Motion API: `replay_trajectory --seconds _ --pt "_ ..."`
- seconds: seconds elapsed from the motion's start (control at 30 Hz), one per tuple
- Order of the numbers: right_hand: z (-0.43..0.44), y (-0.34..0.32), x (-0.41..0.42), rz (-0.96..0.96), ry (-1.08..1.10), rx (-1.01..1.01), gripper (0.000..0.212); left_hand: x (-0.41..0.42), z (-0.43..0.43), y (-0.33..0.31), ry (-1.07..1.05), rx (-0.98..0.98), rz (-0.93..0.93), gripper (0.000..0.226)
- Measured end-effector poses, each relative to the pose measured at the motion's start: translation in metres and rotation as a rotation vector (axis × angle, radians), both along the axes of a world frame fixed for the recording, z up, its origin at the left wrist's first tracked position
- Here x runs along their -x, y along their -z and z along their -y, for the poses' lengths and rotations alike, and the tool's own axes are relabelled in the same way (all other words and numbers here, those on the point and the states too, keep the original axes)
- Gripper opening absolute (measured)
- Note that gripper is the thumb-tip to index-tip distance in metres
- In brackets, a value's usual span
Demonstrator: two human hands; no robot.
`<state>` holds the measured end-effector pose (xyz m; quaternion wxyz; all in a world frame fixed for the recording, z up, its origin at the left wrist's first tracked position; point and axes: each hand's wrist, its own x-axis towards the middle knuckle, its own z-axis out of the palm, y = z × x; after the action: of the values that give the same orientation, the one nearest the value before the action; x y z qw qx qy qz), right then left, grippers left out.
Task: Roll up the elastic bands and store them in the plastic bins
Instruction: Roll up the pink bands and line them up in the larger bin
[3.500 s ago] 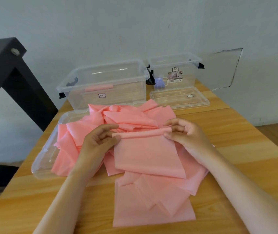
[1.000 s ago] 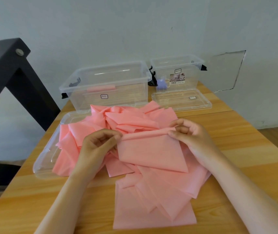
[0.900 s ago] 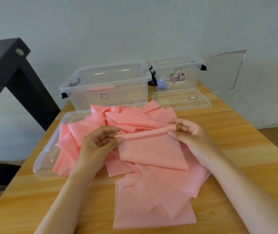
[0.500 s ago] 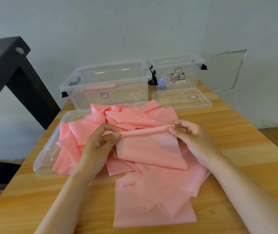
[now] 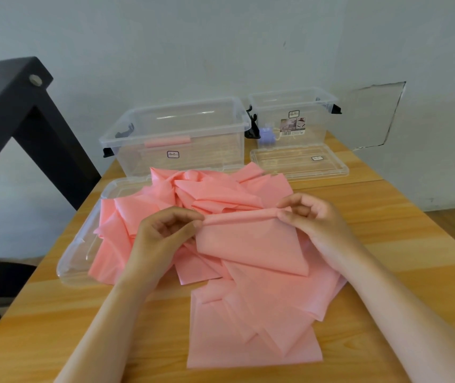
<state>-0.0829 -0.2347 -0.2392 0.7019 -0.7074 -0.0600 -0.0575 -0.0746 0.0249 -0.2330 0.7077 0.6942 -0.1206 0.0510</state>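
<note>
1. Holds one pink band (image 5: 251, 244) up by its top edge, which is rolled into a thin tube. Lets the rest hang flat and drape onto the heap below.
2. Pinches the tube's left end with left hand (image 5: 162, 233): thumb and forefinger closed on it, other fingers curled in.
3. Pinches the right end with right hand (image 5: 312, 219): same grip, fingertips tight on the roll, remaining fingers bent.
4. Keeps it mid-table, over a loose pile of pink bands (image 5: 215, 194), crumpled at the back, with flatter strips spread toward the near edge.
5. Overlaps a clear lid (image 5: 74, 258) on the pile's left side, lying flat on the wooden table (image 5: 386, 230).
6. Behind the pile: large clear bin (image 5: 176, 128), open, black latches, one rolled pink band (image 5: 166, 140) inside.
7. Just beside it on the right: small clear bin (image 5: 292, 106), open, label on front, small purple thing (image 5: 267, 135) inside; cannot tell what.
8. In front of the small bin: second clear lid (image 5: 300, 164), flat on the table.
9. Far left: black frame (image 5: 13, 111) with bolt heads. Behind everything: pale wall (image 5: 220, 51).
</note>
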Motion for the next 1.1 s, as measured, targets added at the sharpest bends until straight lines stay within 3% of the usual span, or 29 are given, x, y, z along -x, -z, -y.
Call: replay_trajectory --seconds 0.1,0.27,0.47,0.6,0.7,0.83,1.1 --pt "0.000 0.000 0.000 -0.009 0.005 0.008 0.020 -0.001 -0.001 0.001 -0.003 -0.023 -0.008 0.033" --pt "-0.001 -0.002 0.002 0.010 -0.021 0.026 0.018 0.002 0.001 -0.001 0.031 -0.087 -0.010 0.019" --pt "-0.003 -0.006 0.005 0.016 -0.097 -0.048 0.018 0.010 0.007 -0.005 0.045 -0.137 0.001 0.018" --pt "-0.002 -0.007 0.005 -0.005 -0.119 -0.090 0.016 0.012 0.008 -0.008 0.074 -0.062 -0.010 0.014" --pt "-0.001 -0.006 0.003 -0.034 -0.143 -0.127 0.019 0.010 0.004 -0.008 0.091 0.018 -0.011 0.026" --pt "-0.001 -0.007 0.004 -0.020 -0.122 -0.077 0.013 0.007 0.002 -0.007 0.132 0.139 -0.038 0.009" --pt "-0.003 -0.005 0.005 -0.003 -0.077 0.017 0.019 0.006 0.005 -0.004 -0.040 -0.101 0.027 0.026"
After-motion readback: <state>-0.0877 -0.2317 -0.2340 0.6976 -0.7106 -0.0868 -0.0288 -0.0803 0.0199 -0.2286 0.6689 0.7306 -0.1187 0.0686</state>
